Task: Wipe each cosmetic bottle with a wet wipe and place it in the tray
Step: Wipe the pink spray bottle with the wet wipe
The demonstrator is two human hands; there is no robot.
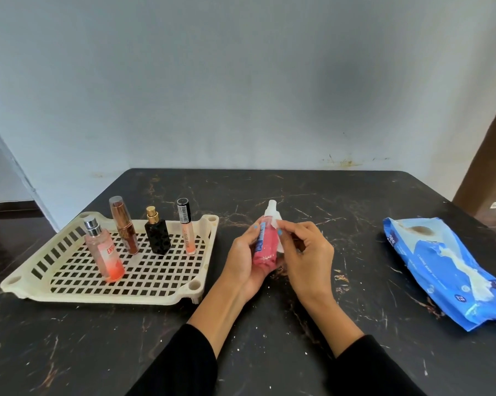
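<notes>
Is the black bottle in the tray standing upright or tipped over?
Upright. The black bottle stands on its base on the tray floor, gold cap pointing up.

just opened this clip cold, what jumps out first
At the centre, the left hand grips a pink bottle while the right hand pinches a wet wipe against it. On the left, a cream tray holds four upright cosmetics; a blue wipes pack lies at the right.

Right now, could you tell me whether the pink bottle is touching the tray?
Apart. The head view shows the pink bottle held by the left hand above the table, clear of the tray.
</notes>
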